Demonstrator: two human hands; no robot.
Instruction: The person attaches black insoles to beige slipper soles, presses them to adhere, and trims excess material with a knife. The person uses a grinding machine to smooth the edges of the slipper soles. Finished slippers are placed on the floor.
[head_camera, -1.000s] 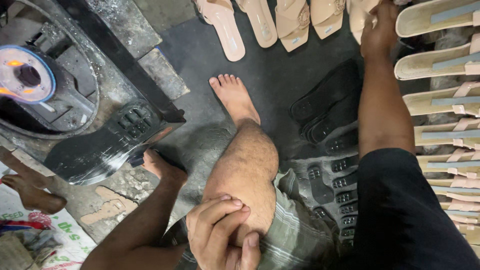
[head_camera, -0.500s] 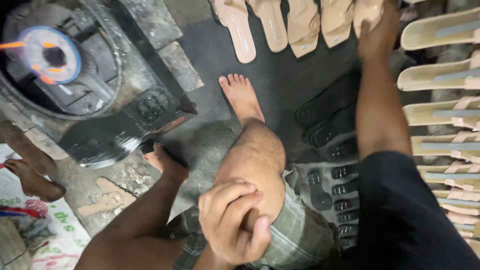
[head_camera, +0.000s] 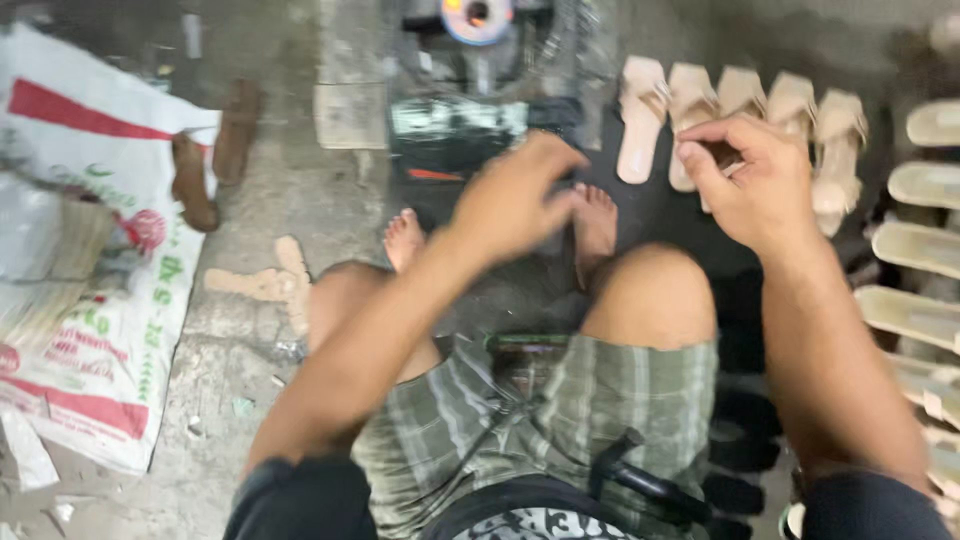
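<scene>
The right hand (head_camera: 755, 185), fingers curled, pinched a beige sandal (head_camera: 700, 105) at upper right; it looked light, stiff-soled. The left hand (head_camera: 510, 200) hovered blurred, empty.

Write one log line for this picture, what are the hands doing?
left hand: raised, blurred, empty | right hand: over beige sandals, fingers curled | seated, barefoot

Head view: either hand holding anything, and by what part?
Left hand is motion-blurred, apparently empty, above the feet. Right hand has fingers curled by the beige sandals; whether it grips one cannot be told.
</scene>
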